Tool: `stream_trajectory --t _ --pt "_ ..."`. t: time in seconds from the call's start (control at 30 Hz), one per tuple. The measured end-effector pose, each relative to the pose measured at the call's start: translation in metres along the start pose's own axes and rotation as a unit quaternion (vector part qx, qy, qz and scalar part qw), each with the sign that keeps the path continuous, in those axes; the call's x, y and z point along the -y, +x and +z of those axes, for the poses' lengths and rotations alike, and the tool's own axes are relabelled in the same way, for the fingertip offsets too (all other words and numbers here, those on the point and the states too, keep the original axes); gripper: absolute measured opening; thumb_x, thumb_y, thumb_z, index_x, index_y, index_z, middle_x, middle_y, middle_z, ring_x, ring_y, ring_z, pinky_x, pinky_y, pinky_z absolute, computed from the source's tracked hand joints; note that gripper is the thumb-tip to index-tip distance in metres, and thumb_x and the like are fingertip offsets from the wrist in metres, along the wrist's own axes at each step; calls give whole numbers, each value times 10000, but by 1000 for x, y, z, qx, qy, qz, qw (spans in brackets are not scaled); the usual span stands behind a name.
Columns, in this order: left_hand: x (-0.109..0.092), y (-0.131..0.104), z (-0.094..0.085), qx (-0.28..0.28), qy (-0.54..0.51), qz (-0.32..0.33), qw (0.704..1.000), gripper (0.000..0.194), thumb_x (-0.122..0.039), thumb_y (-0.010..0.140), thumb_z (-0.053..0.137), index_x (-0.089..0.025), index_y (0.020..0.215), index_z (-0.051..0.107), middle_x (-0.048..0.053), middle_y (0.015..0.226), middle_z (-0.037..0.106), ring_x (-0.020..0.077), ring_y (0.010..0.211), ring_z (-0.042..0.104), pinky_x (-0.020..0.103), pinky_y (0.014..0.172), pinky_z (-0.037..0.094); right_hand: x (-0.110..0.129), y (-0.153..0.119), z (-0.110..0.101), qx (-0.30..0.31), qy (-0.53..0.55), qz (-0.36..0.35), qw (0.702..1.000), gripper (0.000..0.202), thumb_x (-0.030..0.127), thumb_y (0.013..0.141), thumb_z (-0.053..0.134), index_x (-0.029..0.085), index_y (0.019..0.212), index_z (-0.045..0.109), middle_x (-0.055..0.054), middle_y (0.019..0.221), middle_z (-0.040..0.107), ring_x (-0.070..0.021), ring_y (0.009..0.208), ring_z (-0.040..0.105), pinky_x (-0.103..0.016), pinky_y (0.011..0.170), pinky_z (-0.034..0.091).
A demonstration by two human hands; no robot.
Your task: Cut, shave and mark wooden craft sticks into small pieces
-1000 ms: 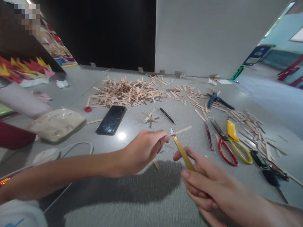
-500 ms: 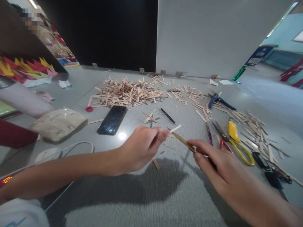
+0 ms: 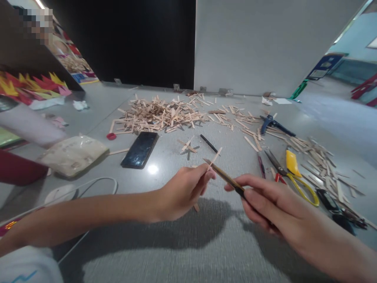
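Note:
My left hand (image 3: 188, 190) is closed in a pinch on a thin wooden stick (image 3: 217, 155), which points up and to the right. My right hand (image 3: 265, 202) is wrapped round a slim tool with a brownish, pointed blade (image 3: 220, 171) and a dark handle. Whether it is a knife or a file I cannot tell. The blade crosses the stick just above my left fingertips and seems to touch it. Beyond the hands, a small star of crossed wooden sticks (image 3: 187, 147) rests on the grey table (image 3: 165, 251), next to a black pen (image 3: 209, 144).
A pile of wooden sticks (image 3: 160, 114) lies at the back. A phone (image 3: 140, 149) and a plastic packet (image 3: 75, 155) lie on the left. Scissors (image 3: 303, 188), a yellow cutter (image 3: 292, 163), blue pliers-like tool (image 3: 275, 125) and more sticks (image 3: 331, 173) lie right.
My left hand has turned, so the stick now points more steeply upward. The right hand has shifted left, bringing the blade across the stick.

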State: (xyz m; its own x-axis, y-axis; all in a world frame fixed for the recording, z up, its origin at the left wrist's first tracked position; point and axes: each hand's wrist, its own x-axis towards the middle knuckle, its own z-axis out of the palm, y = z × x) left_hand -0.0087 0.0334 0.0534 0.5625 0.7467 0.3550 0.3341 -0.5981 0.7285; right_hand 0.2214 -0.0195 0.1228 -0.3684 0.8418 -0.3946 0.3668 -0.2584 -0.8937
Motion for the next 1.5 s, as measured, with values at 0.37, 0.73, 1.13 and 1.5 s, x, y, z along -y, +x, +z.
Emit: stream_trajectory --t 0.37,0.73,1.13,1.5 --pt "0 -17 8 -17 115 9 993 238 -168 1119 299 -210 1066 527 -39 709 648 129 514 600 223 531 470 1 3 -18 -26 -117 -8 993 578 789 974 573 245 1024 761 -61 821 635 -197 702 533 -289 576 456" --pt "7 -12 5 -53 140 26 988 253 -94 1064 334 -204 986 548 -84 603 510 106 442 435 200 487 400 2 11 -13 43 -17 17 999 519 746 983 604 231 939 650 18 742 486 -140 636 408 -251 542 360" --pt "10 -15 6 -25 127 48 990 201 -78 986 367 -230 1021 494 -43 722 634 121 499 558 207 524 447 4 16 -20 125 93 73 985 561 761 912 714 220 1015 608 102 681 409 -66 510 260 -189 427 255" --pt "8 -21 16 18 167 14 986 234 -54 1009 349 -245 918 450 -91 564 500 124 398 411 236 430 315 -24 23 39 89 244 142 955 449 625 1025 602 281 882 351 139 588 286 -79 466 118 -204 409 89"
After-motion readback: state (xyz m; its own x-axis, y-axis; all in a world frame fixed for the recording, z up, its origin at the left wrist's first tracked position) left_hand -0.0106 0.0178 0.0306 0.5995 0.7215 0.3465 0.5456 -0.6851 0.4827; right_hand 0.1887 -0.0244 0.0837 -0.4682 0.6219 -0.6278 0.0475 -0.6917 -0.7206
